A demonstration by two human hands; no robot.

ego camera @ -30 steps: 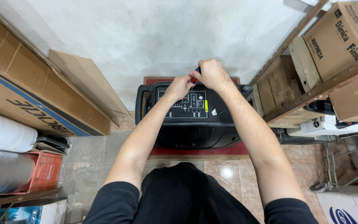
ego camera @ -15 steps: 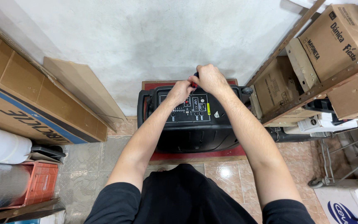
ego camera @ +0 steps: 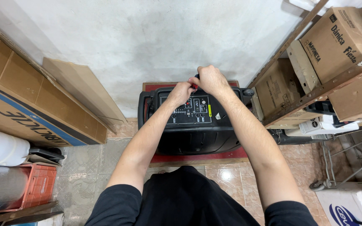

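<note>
Both hands sit at almost the same spot as half a second ago, at the far top edge of the speaker; the right fist has only edged a little further over the rim. That black speaker [ego camera: 195,125] is a boxy plastic cabinet standing on a low red-topped platform [ego camera: 197,158] against the pale wall [ego camera: 160,37], right in front of the person. Its top face carries a dark control panel [ego camera: 189,110] with small knobs, white markings, a yellow-green mark at its right edge and a tiny red dot near the left hand. A moulded handle runs down its left side.

The right hand [ego camera: 210,80] is curled into a closed fist over the speaker's back edge, its grip clamped on a small tool with a red and black handle [ego camera: 194,85], of which only a sliver shows. The left hand [ego camera: 180,93] rests on the panel just beside that tool, fingers bent together and touching it; whether it actually holds anything I cannot tell.

To the left, large flat cardboard boxes [ego camera: 26,104] lean against the wall, with a red plastic crate [ego camera: 38,186] below them. To the right, a metal rack [ego camera: 315,90] holds more brown cartons [ego camera: 340,37]. The floor is tiled [ego camera: 93,159].
</note>
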